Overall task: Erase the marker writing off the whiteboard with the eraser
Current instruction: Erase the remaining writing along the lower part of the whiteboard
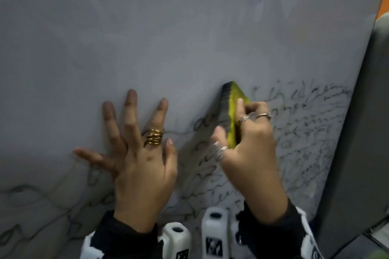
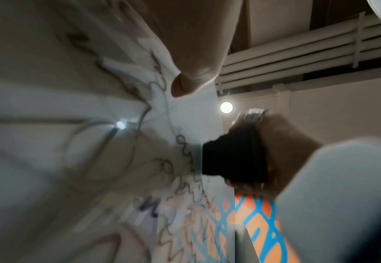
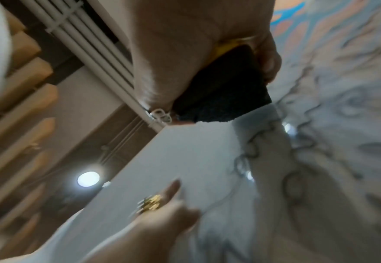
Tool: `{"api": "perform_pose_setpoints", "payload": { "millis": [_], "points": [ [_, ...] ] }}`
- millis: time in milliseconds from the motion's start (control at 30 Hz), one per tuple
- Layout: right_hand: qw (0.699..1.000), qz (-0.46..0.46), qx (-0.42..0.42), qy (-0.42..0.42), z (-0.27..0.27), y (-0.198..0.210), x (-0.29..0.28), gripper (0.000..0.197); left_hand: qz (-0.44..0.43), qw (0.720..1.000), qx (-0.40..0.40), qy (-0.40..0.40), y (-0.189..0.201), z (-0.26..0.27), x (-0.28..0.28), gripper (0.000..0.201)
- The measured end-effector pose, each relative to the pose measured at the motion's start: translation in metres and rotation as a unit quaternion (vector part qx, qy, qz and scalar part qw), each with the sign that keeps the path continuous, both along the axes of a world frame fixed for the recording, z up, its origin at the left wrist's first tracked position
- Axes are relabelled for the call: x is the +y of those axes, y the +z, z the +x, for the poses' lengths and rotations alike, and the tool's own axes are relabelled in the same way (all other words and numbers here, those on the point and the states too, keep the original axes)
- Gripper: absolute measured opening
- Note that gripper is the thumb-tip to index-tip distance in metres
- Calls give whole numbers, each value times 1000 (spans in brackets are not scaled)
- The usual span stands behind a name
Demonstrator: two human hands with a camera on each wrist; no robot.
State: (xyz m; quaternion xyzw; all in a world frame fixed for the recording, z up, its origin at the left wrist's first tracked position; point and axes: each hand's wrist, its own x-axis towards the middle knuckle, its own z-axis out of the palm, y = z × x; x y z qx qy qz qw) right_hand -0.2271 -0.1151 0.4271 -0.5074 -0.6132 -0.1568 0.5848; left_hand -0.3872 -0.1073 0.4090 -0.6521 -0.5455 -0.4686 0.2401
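A grey-white whiteboard [image 1: 168, 38] fills the head view. Its upper part is wiped; black marker scribbles [image 1: 305, 128] cover the lower right and trail along the bottom left. My right hand [image 1: 246, 132] grips a yellow-backed eraser [image 1: 231, 111] with its dark felt [image 3: 221, 92] pressed on the board at the left edge of the scribbles. My left hand [image 1: 134, 139] lies flat on the board left of the eraser, fingers spread, with a gold ring [image 1: 153, 137] on it. From the left wrist view the eraser [image 2: 232, 156] shows as a dark block against the board.
A grey panel [image 1: 357, 132] stands along the board's right edge, with an orange surface [image 1: 384, 4] behind it. White wrist cameras [image 1: 214, 235] sit at the bottom of the head view. Pipes [image 2: 297, 58] and a ceiling lamp [image 2: 226, 107] run overhead.
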Motion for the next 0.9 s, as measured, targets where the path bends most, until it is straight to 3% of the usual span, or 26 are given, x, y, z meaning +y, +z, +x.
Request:
{"api": "perform_pose_setpoints", "payload": {
  "millis": [100,200,300,400,533,600,767,833,900],
  "points": [
    [999,-10,-36,-7,3,-5,0,79,3,1000,-27,0,-2,8,9,57],
    [998,-38,11,-52,39,-2,18,77,12,998,-39,40,-2,17,17,53],
    [998,-42,31,-41,68,2,30,80,23,995,-38,87,-3,25,22,49],
    [999,-36,-24,0,60,3,19,81,16,994,-62,86,-3,29,27,49],
    [993,-31,-111,-6,42,-10,9,80,10,992,-101,80,-2,35,30,47],
    [994,-42,-97,-24,55,-12,18,79,1,990,-115,79,-1,37,30,48],
    [996,-66,34,-56,99,-7,44,80,11,991,-94,94,-1,40,25,49],
    [997,-44,39,-45,96,-4,43,81,22,991,-104,75,2,44,20,46],
    [999,-34,7,-23,81,-6,31,81,48,996,-63,46,4,53,12,43]
  ]
}}
